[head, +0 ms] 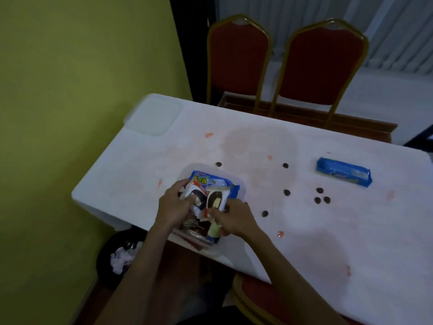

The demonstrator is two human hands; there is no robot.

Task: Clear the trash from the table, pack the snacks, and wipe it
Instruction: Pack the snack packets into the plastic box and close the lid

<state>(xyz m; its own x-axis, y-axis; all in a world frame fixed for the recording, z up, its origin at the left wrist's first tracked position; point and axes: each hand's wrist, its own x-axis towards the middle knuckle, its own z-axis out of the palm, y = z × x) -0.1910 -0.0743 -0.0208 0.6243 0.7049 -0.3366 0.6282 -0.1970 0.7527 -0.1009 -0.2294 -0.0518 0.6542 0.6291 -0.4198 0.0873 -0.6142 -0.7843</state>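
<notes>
Both hands are down in one clear plastic container (242,184) that sits at the near edge of the table (304,231). The left hand (173,206) presses on a white snack packet (196,195) with its fingers curled over it. The right hand (232,218) is close beside it and pinches the lower edge of a second white snack packet (216,199). The two hands are near each other but do not touch.

Under these two packets lies one blue packet (230,187) with yellow letters, partly covered. Below the hands there are more wrappers, dark red and pale yellow; how many they are I cannot tell, because the hands hide them.

To the right of the right hand I count eight small dark round cookies scattered on the white cloth, for example one (265,213) closest to that hand and three together (319,190) farther out. Well apart to the right lies one long blue cookie pack (343,171). Several small orange-red scraps and stains (280,234) are spread on the cloth; they are blurred.

Far beyond the left hand, at the table corner, lies one clear lid (153,116), hard to see against the cloth. Below the left forearm stands one dark bin (110,245) with crumpled white paper inside, partly hidden by the arm. Behind the table are two red chairs (239,59), and a third chair (253,294) is cut off under the right arm.
</notes>
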